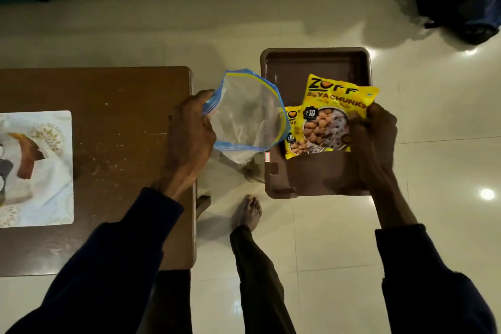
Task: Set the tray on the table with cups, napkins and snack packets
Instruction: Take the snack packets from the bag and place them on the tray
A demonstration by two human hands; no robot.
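Note:
A brown tray [303, 62] lies on the pale floor to the right of a brown wooden table [113, 106]. My left hand [189, 133] grips the rim of a clear zip bag with a blue edge [246, 114], held open between table and tray. My right hand [371, 130] holds two yellow soya chunks packets [333, 114], one behind the other, above the tray. No cups or napkins show.
A white placemat [46, 171] with a printed picture lies on the table's left part. My bare foot [248, 211] stands on the glossy tiles just below the tray. A dark object [461, 3] sits at the top right.

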